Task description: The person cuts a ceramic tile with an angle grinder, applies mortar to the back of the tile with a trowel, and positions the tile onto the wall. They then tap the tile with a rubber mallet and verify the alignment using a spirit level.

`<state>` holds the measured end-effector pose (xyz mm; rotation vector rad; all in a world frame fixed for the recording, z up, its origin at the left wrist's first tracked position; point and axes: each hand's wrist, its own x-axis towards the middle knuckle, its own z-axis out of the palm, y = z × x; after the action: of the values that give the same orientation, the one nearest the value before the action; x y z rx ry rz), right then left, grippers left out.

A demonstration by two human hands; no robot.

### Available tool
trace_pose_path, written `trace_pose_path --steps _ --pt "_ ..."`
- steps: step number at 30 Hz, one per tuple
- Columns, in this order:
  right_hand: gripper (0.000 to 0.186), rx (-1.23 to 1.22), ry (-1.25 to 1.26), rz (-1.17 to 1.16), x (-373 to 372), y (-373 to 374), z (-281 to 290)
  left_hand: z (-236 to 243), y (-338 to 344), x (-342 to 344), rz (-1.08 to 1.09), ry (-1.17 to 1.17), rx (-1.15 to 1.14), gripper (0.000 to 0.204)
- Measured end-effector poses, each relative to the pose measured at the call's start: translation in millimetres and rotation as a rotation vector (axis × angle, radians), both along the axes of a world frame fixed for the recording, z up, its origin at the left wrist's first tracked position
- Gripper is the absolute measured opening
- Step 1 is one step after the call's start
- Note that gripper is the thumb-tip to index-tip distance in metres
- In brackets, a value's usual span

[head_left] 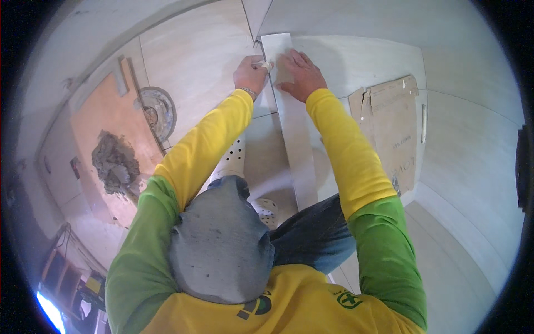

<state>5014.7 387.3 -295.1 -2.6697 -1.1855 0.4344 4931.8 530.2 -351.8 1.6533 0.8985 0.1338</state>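
Over my remote feed, the long strip (293,131) looked smooth, the board (95,119) plain wood, the mortar (114,158) rough and lumpy, the cardboard (394,119) matt and papery, the trousers (219,245) denim cloth.

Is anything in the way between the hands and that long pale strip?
Nothing I can see. The right hand rests on the strip, and the left hand is by its left edge, pinching a small white piece. The cardboard and grey lump lie off to the sides.
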Motion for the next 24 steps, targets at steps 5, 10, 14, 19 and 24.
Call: trace_pose_path --steps 5,10,14,19,24 --pt "0.093 -0.313 0.143 0.149 15.0 26.0 10.9 3.6 12.9 9.6 0.032 0.02 -0.112 0.033" --pt "0.097 -0.374 0.133 0.162 17.2 27.9 11.1 6.9 16.8 11.2 0.043 0.062 -0.389 0.024" --pt "0.095 -0.355 0.069 0.201 17.7 27.1 6.3 3.0 19.8 12.1 0.044 0.022 -0.441 0.024" --pt "0.093 -0.393 0.045 0.218 18.2 28.8 3.4 -3.1 20.4 13.5 0.045 0.012 -0.513 0.018" --pt "0.091 -0.389 0.042 0.223 18.8 29.3 3.9 -9.1 24.3 14.4 -0.007 0.091 -0.308 0.033"
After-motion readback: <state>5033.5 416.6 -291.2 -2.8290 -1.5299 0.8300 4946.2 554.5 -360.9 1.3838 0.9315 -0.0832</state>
